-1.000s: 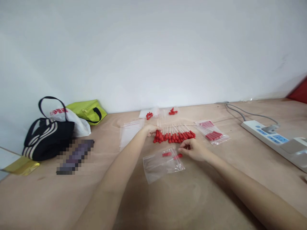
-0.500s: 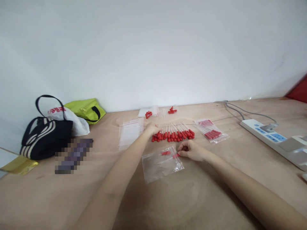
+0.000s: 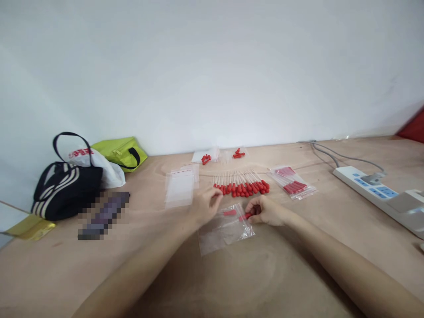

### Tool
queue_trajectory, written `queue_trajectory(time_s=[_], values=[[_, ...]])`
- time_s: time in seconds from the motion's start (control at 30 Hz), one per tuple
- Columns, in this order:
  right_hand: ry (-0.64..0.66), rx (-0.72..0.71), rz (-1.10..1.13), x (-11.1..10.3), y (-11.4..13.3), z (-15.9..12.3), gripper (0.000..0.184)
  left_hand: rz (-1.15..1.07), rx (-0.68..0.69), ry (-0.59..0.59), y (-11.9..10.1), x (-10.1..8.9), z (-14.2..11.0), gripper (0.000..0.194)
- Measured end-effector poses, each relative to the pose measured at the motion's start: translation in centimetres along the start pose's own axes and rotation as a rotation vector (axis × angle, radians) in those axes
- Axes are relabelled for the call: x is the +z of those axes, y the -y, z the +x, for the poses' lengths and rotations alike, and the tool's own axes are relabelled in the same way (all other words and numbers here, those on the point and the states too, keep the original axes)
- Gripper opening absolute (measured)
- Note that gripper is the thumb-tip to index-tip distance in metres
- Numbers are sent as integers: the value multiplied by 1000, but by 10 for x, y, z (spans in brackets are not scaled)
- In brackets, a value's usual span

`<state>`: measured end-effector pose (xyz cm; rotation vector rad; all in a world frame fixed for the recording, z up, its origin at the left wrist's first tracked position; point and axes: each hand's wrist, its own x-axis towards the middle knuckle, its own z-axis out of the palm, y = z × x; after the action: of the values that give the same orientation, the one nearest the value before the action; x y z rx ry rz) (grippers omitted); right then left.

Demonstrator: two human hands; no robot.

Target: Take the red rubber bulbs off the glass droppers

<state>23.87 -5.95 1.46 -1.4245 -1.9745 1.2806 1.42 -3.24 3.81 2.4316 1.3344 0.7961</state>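
Observation:
A row of droppers (image 3: 241,187) with red rubber bulbs and thin pale stems lies across the middle of the table. In front of it is a clear zip bag (image 3: 221,234), and a red bulb (image 3: 229,213) shows at its upper part. My right hand (image 3: 265,210) is closed at the bag's right corner, its fingertips pinching red dropper bulbs (image 3: 245,217); their stems are hard to make out. Above the bag's left edge hovers my left hand (image 3: 208,206), thumb and fingers drawn together. Whatever it may hold is too blurred to name.
Flat clear bags (image 3: 179,187) lie left of the row. A filled bag of red-ended droppers (image 3: 293,183) is at the right. Two small red bulb groups (image 3: 238,153) sit at the back. A power strip (image 3: 371,185) stands right; a black bag (image 3: 66,190) and green bag (image 3: 121,150) left.
My left hand has come away from the left end of the dropper row, toward me and over the bag. My right hand stays at the bag's corner, with more red showing at its fingertips.

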Motion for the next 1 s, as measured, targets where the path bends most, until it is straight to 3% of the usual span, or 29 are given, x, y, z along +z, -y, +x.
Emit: queue_trajectory(time_s=[0.07, 0.2, 0.33, 0.53, 0.63, 0.77, 1.0], values=[[-3, -28, -9, 1, 1, 0, 14, -84, 106, 34, -5, 7, -28, 17], [-5, -123, 58, 11, 0, 1, 14, -162, 59, 126, -6, 13, -53, 30], [-83, -152, 124, 26, 1, 6, 19, -217, -1, 185, -7, 10, -50, 34], [-145, -204, -265, 32, 11, 10, 15, -217, 40, 246, -8, 9, -50, 34], [-185, -219, -309, 31, 14, 9, 11, -184, 62, 249, -5, 11, -53, 39], [-155, -242, -227, 30, 13, 4, 6, -124, 53, 247, 1, 15, -56, 46], [-58, -324, -174, 22, 15, -1, 16, -139, 22, 280, 0, 12, -56, 48]])
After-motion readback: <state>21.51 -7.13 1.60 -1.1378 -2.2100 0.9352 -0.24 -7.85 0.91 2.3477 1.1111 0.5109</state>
